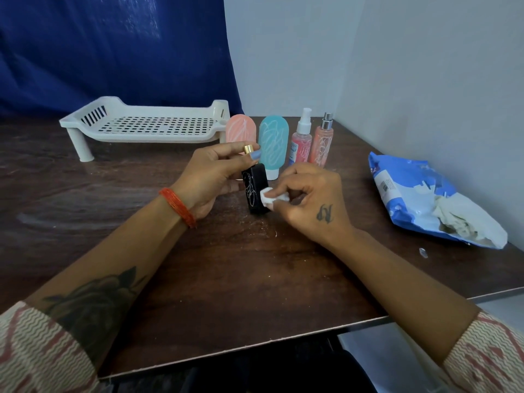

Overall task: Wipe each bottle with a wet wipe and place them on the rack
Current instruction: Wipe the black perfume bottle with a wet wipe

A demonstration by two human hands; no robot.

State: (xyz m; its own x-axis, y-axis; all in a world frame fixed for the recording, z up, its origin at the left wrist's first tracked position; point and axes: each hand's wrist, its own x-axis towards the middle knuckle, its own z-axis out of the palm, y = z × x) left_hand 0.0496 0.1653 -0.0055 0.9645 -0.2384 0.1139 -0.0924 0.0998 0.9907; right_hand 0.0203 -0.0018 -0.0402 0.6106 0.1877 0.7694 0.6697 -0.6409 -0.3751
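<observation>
We have the black bottle (256, 191) with the gold cap in the middle of the dark wooden table (255, 279), its base looking to sit on the tabletop. Our left hand (209, 177) curls around its upper part, fingers closed near the cap. Our right hand (309, 199) pinches a small folded wet wipe (269, 196) between thumb and fingertips and presses it against the bottle's right side.

White scribbles show on the black bottle's front, so we judge this wipe only partly done.

Just behind stand 4 more bottles: a pink tube (240, 130), a teal tube (273, 146), a clear spray bottle with pink liquid (301, 141) and a taller peach spray bottle (321, 143). All 4 carry white scribbles, so we take them as unwiped.

The white slotted rack (147, 126) at the far left holds 0 bottles. So we judge the task barely begun: 1 in hand, 4 waiting, none placed.

The blue wipe packet (425, 194) lies open on the right.
</observation>
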